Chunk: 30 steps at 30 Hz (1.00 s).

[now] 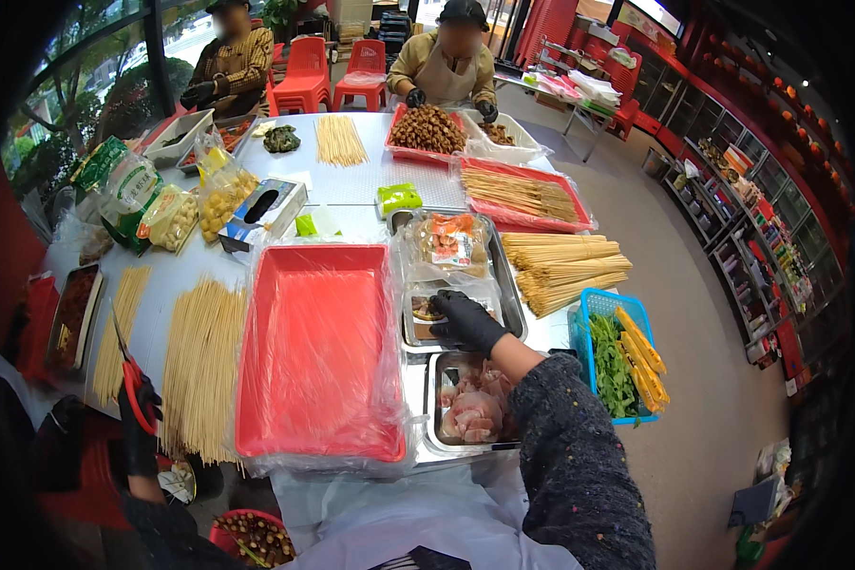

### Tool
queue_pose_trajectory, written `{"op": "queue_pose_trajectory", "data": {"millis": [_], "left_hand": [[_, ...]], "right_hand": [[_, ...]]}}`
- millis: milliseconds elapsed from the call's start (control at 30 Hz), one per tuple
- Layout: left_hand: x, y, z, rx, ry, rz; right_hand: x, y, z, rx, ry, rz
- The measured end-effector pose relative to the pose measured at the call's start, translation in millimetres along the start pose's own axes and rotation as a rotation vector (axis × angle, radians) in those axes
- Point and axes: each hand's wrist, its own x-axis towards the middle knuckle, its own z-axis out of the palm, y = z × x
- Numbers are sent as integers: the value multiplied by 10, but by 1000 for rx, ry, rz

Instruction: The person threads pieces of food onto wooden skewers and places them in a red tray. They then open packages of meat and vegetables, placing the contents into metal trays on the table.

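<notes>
My right hand (470,320), in a black glove, reaches over a metal tray (519,313) and touches a clear plastic food pack (420,324) in it; whether the fingers grip it I cannot tell. Above it in the tray is another sealed pack (450,242) with an orange label. On the left, my gloved left hand (139,420) holds red-handled scissors (135,392), blades pointing up and apart from everything. Between my hands sits a red tray (320,349) lined with clear plastic film. A metal tray of raw meat (474,402) lies below my right hand.
Loose bamboo skewers (203,363) lie left of the red tray, more skewers (566,267) at right. A blue basket (616,296) holds leafy greens. Bagged foods (125,185) and a glove box (267,210) stand at the back left. A co-worker (445,64) works across the table; another person sits at back left.
</notes>
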Motion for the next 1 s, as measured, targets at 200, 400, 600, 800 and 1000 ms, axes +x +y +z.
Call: {"op": "queue_pose_trajectory", "data": {"millis": [200,400,600,800,1000], "left_hand": [[-1176,625,900,-434,-347,39],[-1401,147,1028,-473,-448,-149],[-1465,189,1275,-470,-503,-257],[-1356,489,1475,141,-569,170],[-1152,435,1830,829,-89,650]], "right_hand": [[325,255,-68,-16,-141,61],[524,423,-365,-74,-215,45],[525,430,-576,-6,-400,16],[117,236,-1035,778,186,97],[-412,-430,-832,1533,545,364]]}}
